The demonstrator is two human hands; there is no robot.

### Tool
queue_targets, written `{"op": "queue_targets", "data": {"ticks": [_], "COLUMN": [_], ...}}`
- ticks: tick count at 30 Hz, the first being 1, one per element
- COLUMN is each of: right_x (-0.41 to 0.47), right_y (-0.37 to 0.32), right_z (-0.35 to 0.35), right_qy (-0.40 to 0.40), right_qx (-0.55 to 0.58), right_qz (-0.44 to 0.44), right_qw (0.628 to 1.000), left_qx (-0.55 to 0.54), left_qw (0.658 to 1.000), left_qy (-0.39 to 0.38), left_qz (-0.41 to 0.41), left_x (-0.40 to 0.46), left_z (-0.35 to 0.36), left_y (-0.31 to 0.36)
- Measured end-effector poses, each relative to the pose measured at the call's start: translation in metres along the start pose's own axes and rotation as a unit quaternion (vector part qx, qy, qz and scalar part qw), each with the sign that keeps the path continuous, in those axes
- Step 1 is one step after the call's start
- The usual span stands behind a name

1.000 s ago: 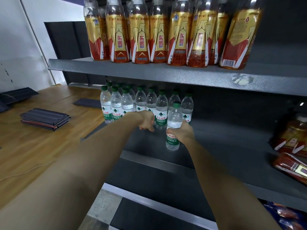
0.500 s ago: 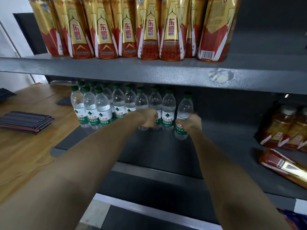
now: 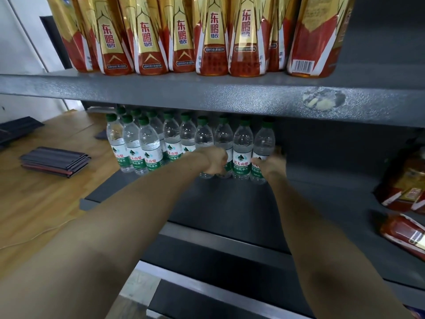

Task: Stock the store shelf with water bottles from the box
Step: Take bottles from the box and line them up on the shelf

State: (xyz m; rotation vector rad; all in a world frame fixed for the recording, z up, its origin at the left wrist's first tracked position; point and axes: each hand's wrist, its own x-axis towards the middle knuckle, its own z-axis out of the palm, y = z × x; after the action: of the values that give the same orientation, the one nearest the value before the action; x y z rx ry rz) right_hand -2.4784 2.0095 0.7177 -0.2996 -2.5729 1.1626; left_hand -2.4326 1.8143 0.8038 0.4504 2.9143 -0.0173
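Several clear water bottles with green caps and green-white labels (image 3: 147,148) stand in rows at the back left of the grey middle shelf (image 3: 230,203). My right hand (image 3: 270,165) grips the rightmost bottle (image 3: 264,141) low on its label; the bottle stands upright at the end of the row. My left hand (image 3: 215,161) is curled around the lower part of a bottle (image 3: 204,137) two places further left. The box is not in view.
The upper shelf (image 3: 207,95) hangs low over the water bottles and carries several gold-and-red drink bottles (image 3: 216,35). Red and gold packets (image 3: 407,194) lie at the shelf's right end. A wooden floor with a stack of dark panels (image 3: 55,161) is to the left.
My right hand has carried its bottle back and to the right, setting it at the end of the row. My left hand moved deeper with its bottle. The camera has moved closer.
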Motion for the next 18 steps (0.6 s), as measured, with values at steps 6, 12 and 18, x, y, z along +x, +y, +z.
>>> {"op": "queue_targets", "data": {"ticks": [6, 12, 18], "right_x": [-0.004, -0.032, -0.088], "right_y": [-0.001, -0.008, -0.027], "right_z": [-0.004, -0.015, -0.019], "right_qy": [-0.03, -0.053, -0.108], "right_qx": [-0.087, -0.108, -0.098], "right_qz": [0.013, 0.067, 0.025], "right_qw": [0.996, 0.99, 0.989], "left_qx": [0.02, 0.007, -0.021], "left_qw": [1.0, 1.0, 1.0], "left_qy": [0.007, 0.005, -0.007], "left_qz": [-0.011, 0.002, 0.008], "left_x": [-0.014, -0.04, -0.089], "left_z": [0.009, 0.015, 0.025], "left_y": [-0.003, -0.004, -0.017]}}
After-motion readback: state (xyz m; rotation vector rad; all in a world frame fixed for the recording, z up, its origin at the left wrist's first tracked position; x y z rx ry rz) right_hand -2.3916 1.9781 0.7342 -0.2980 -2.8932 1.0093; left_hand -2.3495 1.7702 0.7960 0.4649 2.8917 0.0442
